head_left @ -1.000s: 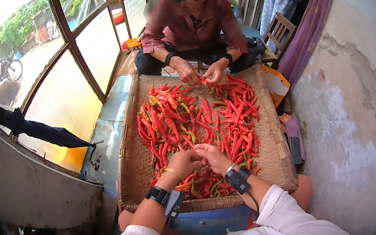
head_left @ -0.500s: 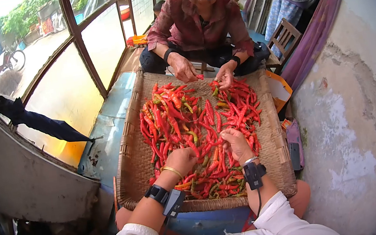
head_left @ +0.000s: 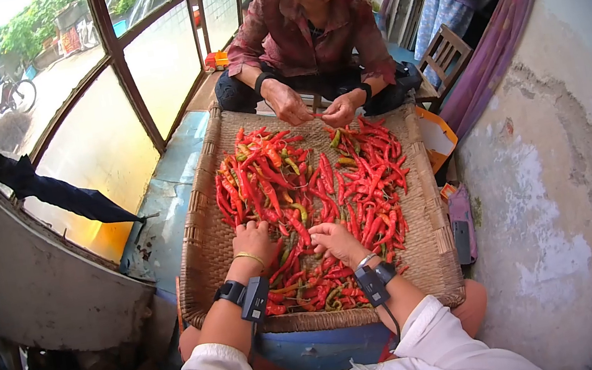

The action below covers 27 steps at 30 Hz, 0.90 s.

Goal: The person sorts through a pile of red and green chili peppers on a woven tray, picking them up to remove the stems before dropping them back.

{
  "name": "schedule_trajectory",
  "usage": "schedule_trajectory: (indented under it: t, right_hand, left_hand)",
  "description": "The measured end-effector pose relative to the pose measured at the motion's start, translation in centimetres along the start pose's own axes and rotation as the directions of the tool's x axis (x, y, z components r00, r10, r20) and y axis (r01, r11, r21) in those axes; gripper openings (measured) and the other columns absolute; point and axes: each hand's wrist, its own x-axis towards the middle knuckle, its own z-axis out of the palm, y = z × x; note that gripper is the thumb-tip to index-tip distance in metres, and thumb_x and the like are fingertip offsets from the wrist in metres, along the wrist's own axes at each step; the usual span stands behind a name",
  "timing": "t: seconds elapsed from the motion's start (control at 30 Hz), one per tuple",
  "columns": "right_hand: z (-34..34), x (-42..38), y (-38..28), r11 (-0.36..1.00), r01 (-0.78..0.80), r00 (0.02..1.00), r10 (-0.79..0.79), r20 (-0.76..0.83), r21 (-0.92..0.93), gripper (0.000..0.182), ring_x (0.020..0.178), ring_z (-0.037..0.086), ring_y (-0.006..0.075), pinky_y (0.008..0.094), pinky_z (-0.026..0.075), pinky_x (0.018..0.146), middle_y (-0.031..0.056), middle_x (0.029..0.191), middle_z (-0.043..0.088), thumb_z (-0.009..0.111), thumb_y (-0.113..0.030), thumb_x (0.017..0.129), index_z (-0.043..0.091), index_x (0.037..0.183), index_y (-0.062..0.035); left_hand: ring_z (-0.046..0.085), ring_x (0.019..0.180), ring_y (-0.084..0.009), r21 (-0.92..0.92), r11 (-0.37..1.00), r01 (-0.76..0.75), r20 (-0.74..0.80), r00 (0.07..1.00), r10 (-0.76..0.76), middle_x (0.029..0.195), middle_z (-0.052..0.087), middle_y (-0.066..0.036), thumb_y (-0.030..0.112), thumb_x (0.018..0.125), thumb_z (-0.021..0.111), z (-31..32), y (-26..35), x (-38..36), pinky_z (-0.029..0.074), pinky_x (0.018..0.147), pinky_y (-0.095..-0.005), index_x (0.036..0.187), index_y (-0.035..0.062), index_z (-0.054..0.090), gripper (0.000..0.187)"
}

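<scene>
A large woven tray holds heaps of red peppers with some green and orange ones among them. At the left edge of the heap, my left hand is bent down over the peppers; its fingertips are partly hidden and its hold cannot be made out. My right hand is near the middle of the heap, thumb and forefinger pinched together at a red pepper. Whether they grip its tip or stem is too small to tell.
Across the tray a person in a dark red shirt holds both hands together over the far edge. A wooden chair, an orange box and a wall are at the right. A folded umbrella hangs left.
My left hand has moved left and up to the heap's edge. My right hand has shifted left and slightly down. The other person's hands have come together.
</scene>
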Motion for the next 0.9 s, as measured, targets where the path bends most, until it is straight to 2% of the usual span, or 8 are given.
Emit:
schedule_trajectory:
  t: [0.17,0.23,0.33,0.5,0.57,0.7,0.8,0.9]
  right_hand:
    - [0.1,0.0,0.3,0.997,0.016,0.999,-0.013,0.042,-0.071,0.032,0.061,0.055,0.0067,0.0180,0.042,0.047,0.0025,0.083,0.058,0.053,-0.016,0.083,0.050,0.110,0.0003]
    - [0.2,-0.2,0.3,0.995,0.006,0.999,-0.003,0.033,-0.101,0.033,0.060,0.054,0.0062,0.0178,0.041,0.044,0.0011,0.078,0.056,0.055,-0.016,0.082,0.050,0.110,0.0002]
    - [0.3,0.3,0.8,0.995,0.012,1.000,-0.013,-0.007,-0.100,0.034,0.058,0.053,0.0060,0.0183,0.041,0.043,0.0003,0.074,0.054,0.056,-0.016,0.081,0.050,0.110,-0.0005]
    - [0.3,0.1,0.3,0.995,0.087,0.983,-0.095,-0.154,-0.055,0.021,0.049,0.051,0.0066,0.0197,0.039,0.044,0.0001,0.064,0.056,0.058,-0.014,0.079,0.057,0.094,0.0008]
    - [-0.2,-0.2,-1.0,0.968,0.225,0.960,-0.201,-0.195,0.107,0.012,0.047,0.051,0.0062,0.0192,0.039,0.043,0.0006,0.062,0.056,0.056,-0.013,0.081,0.057,0.083,-0.0010]
    - [-2.2,-2.3,-3.8,0.878,0.281,0.959,-0.242,-0.148,0.388,0.011,0.048,0.051,0.0070,0.0189,0.041,0.042,0.0026,0.064,0.057,0.055,-0.016,0.083,0.055,0.080,-0.0049]
    - [-4.4,-3.4,-5.0,0.700,0.425,0.905,-0.311,-0.291,0.574,0.013,0.048,0.051,0.0083,0.0200,0.042,0.041,0.0031,0.063,0.057,0.055,-0.018,0.083,0.055,0.080,-0.0055]
    - [-6.9,-3.3,-4.9,0.547,0.594,0.804,-0.385,-0.453,0.590,0.011,0.049,0.052,0.0097,0.0216,0.043,0.044,0.0038,0.064,0.058,0.054,-0.017,0.084,0.055,0.082,-0.0065]
  left_hand:
    - [0.046,0.100,-0.0316,0.064,0.995,-0.079,0.091,0.993,0.073,0.102,0.052,-0.015,0.027,0.065,0.065,1.0,-0.5,0.4,0.042,0.083,-0.0370,0.099,0.0106,0.060,0.038]
    - [0.047,0.099,-0.0321,0.037,0.997,-0.075,-0.056,0.995,0.077,0.102,0.053,-0.014,0.026,0.064,0.065,1.7,-1.2,0.7,0.042,0.081,-0.0361,0.094,0.0089,0.062,0.034]
    - [0.047,0.099,-0.0297,0.042,0.996,-0.083,-0.058,0.995,0.085,0.099,0.055,-0.012,0.023,0.065,0.064,2.2,-1.3,1.0,0.042,0.082,-0.0364,0.090,0.0109,0.063,0.028]
    - [0.054,0.088,-0.0271,0.008,0.987,-0.160,-0.042,0.986,0.160,0.084,0.060,-0.011,0.021,0.067,0.062,1.3,-0.8,1.3,0.044,0.074,-0.0375,0.082,0.0103,0.064,0.018]
    - [0.057,0.081,-0.0273,-0.076,0.987,-0.142,0.005,0.990,0.142,0.078,0.061,-0.012,0.021,0.068,0.061,1.0,-0.1,1.2,0.046,0.070,-0.0380,0.080,0.0098,0.064,0.017]
    - [0.058,0.074,-0.0305,-0.159,0.948,-0.276,0.036,0.958,0.284,0.074,0.060,-0.014,0.022,0.070,0.058,0.8,0.8,0.9,0.047,0.066,-0.0399,0.078,0.0077,0.063,0.017]
    - [0.059,0.076,-0.0304,-0.167,0.942,-0.291,0.042,0.953,0.301,0.074,0.061,-0.015,0.022,0.070,0.056,0.7,1.3,1.0,0.047,0.067,-0.0405,0.078,0.0072,0.063,0.018]
    - [0.058,0.075,-0.0307,-0.140,0.947,-0.290,0.044,0.953,0.298,0.074,0.061,-0.015,0.022,0.071,0.057,0.8,1.0,1.0,0.046,0.067,-0.0404,0.082,0.0074,0.062,0.019]
